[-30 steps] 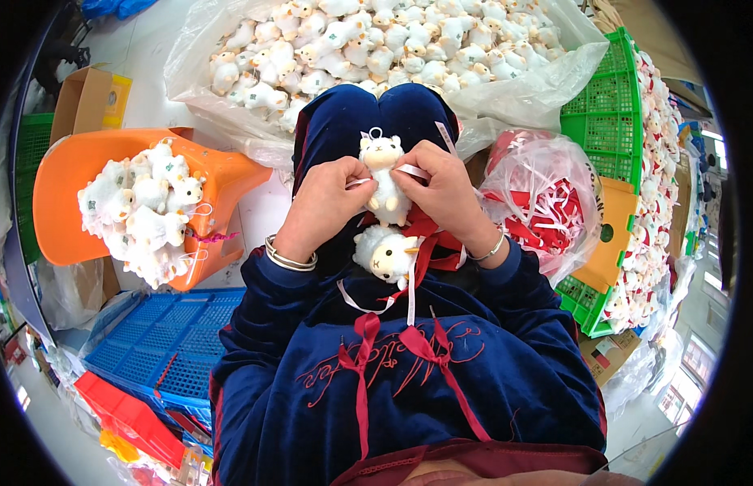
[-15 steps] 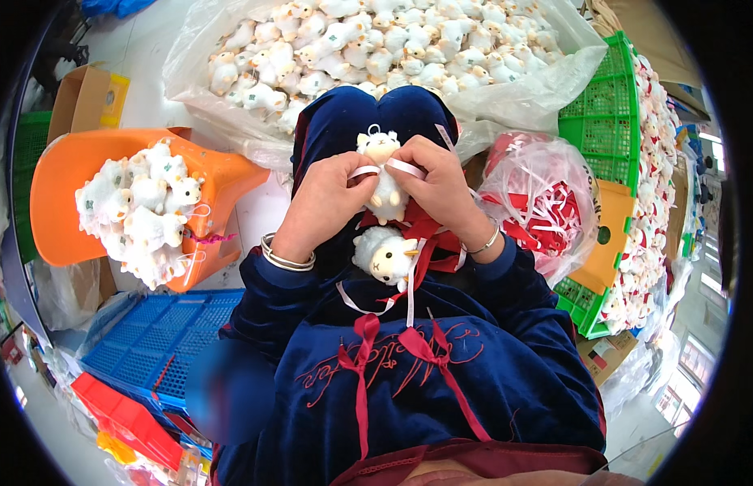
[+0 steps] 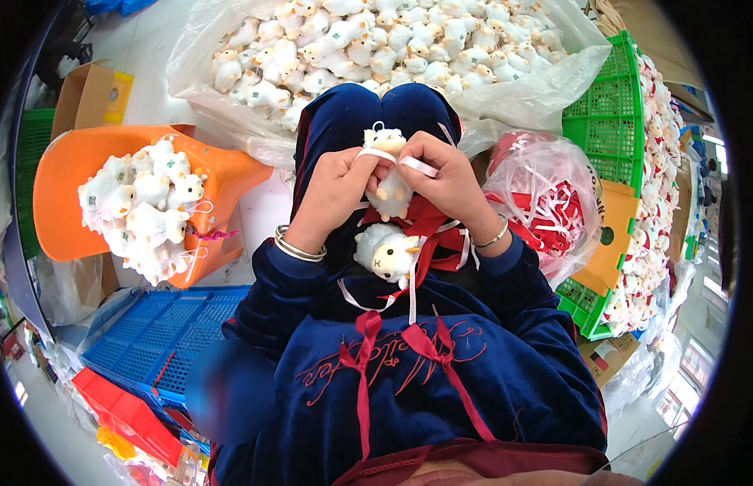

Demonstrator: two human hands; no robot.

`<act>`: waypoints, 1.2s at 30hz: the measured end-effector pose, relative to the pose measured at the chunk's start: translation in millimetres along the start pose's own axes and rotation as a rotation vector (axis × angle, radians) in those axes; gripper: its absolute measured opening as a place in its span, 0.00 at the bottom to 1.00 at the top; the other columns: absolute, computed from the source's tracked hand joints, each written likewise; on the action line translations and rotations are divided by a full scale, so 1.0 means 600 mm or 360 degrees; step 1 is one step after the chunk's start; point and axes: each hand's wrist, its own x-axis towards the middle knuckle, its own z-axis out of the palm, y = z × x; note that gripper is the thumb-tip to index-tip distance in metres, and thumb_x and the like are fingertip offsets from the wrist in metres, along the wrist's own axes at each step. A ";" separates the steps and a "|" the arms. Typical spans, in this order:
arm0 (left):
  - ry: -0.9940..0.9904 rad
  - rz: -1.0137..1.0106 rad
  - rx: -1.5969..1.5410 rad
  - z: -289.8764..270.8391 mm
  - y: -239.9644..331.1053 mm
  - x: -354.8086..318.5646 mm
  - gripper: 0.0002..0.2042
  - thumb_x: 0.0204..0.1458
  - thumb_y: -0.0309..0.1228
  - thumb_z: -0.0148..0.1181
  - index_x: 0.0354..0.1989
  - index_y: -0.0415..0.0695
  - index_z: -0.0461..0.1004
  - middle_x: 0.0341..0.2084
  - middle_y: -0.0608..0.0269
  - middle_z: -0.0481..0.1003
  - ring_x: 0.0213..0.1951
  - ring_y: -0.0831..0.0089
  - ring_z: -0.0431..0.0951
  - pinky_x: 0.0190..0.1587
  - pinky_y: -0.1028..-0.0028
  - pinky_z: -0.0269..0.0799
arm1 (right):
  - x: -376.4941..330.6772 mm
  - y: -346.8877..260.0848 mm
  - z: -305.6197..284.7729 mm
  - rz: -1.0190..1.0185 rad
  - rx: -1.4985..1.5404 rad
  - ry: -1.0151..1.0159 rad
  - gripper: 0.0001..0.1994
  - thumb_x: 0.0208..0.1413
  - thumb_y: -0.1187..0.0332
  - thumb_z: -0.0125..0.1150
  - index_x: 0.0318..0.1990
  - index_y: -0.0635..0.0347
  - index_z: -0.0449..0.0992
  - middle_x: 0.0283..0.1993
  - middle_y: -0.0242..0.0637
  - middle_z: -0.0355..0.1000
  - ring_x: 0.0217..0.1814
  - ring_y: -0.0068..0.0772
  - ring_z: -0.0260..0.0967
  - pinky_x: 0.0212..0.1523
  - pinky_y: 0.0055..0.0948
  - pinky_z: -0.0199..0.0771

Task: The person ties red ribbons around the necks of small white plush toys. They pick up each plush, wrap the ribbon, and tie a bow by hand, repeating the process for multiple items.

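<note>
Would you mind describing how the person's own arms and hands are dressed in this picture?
Both arms wear dark navy velvety sleeves pushed up above the wrists. The left hand is bare, with stacked silver bangles at its wrist. The right hand is bare too, with a single thin silver bangle. No gloves or rings are visible.

Pale floor (image 3: 142,49), clear bag of plush toys (image 3: 376,40), orange chair (image 3: 61,202), blue crate (image 3: 162,340), green crate (image 3: 607,121)
</note>
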 end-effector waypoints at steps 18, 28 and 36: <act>0.0287 0.0699 0.0687 0.032 -0.020 -0.002 0.08 0.52 0.25 0.66 0.40 0.39 0.82 0.31 0.55 0.78 0.34 0.63 0.80 0.36 0.69 0.74 | 0.021 -0.044 0.003 -0.0119 -0.0080 -0.0184 0.06 0.57 0.75 0.66 0.42 0.63 0.82 0.38 0.32 0.73 0.40 0.22 0.71 0.42 0.23 0.70; 0.0179 0.0615 0.0639 0.021 -0.013 0.001 0.08 0.58 0.30 0.63 0.38 0.38 0.82 0.29 0.55 0.78 0.31 0.63 0.79 0.36 0.69 0.73 | 0.044 -0.063 -0.007 -0.0087 -0.0474 -0.0108 0.08 0.59 0.70 0.66 0.43 0.64 0.80 0.33 0.36 0.71 0.33 0.27 0.72 0.35 0.27 0.72; 0.0361 0.0816 0.0684 0.029 -0.022 -0.001 0.06 0.55 0.23 0.67 0.40 0.38 0.84 0.32 0.55 0.81 0.35 0.65 0.82 0.38 0.71 0.76 | 0.047 -0.035 -0.006 0.0318 0.0418 0.0065 0.04 0.66 0.74 0.58 0.45 0.64 0.73 0.38 0.32 0.73 0.34 0.20 0.71 0.36 0.21 0.72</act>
